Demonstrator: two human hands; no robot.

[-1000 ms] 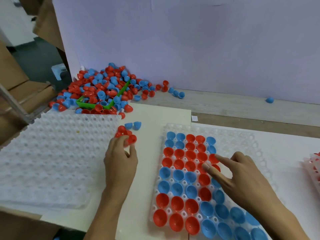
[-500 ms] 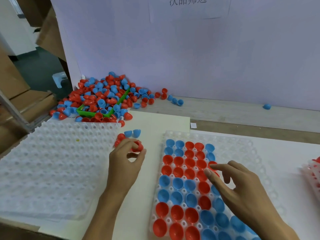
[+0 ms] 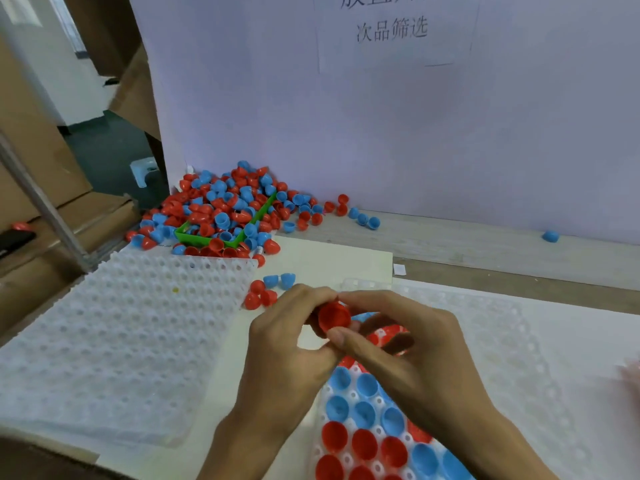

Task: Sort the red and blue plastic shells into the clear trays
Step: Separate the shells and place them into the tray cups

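Both hands meet above the near-left corner of the clear tray [image 3: 502,341], and between them sits a single red shell [image 3: 334,318]. The left hand [image 3: 287,344] has its fingers curled round the shell's left side, while the right hand [image 3: 412,355] pinches it from the right, thumb below and forefinger arched over the top. The shell is held off the table, just above the tray's upper rows. Beneath the wrists the tray's pockets hold red and blue shells [image 3: 363,431] seated open side up, blue in the rows nearer the hands and red in the rows nearest the viewer; the right part of the tray shows bare pockets. To the left lies a stack of white dimpled trays [image 3: 114,341], well apart from the hands. A few loose shells [image 3: 268,289], three red and two blue, rest on the cream board [image 3: 332,265] between that stack and the hands. Farther back a big heap of red and blue shells [image 3: 228,206] spills over and around a green bin [image 3: 207,239] against the pale wall [image 3: 415,133], with one stray blue shell [image 3: 550,235] far to the right.
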